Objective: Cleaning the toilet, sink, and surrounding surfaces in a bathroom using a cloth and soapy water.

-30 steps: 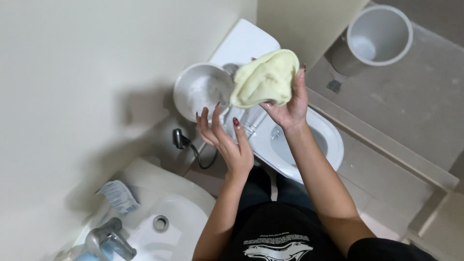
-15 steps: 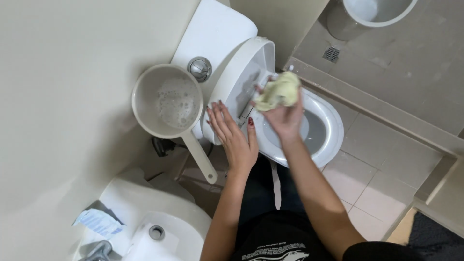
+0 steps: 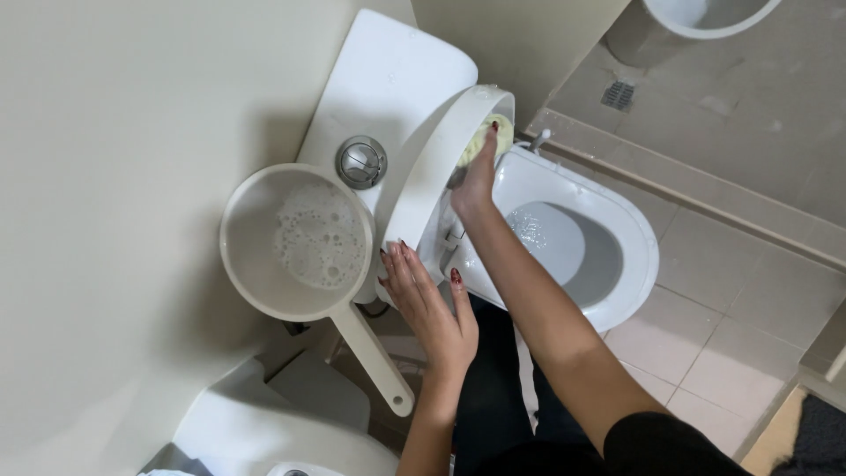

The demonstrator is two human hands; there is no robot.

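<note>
My right hand (image 3: 477, 176) presses a pale yellow cloth (image 3: 480, 138) against the inner side of the raised white toilet lid (image 3: 432, 176). My left hand (image 3: 427, 304) rests with spread fingers on the lower edge of that lid, beside the seat hinge. The toilet bowl (image 3: 608, 220) lies open below, with water in it. A white dipper (image 3: 264, 264) with foamy water stands on the cistern's edge, its long handle pointing toward me.
The white cistern (image 3: 388, 79) with a round chrome flush button (image 3: 361, 161) stands against the beige wall. A sink rim (image 3: 264, 432) shows at the bottom left. A grey bucket (image 3: 705, 13) and a floor drain (image 3: 619, 94) lie beyond a low tiled step.
My right hand has carried the cloth from above the bowl up onto the inside of the raised lid. My left hand settled on the lid's edge. The view came closer.
</note>
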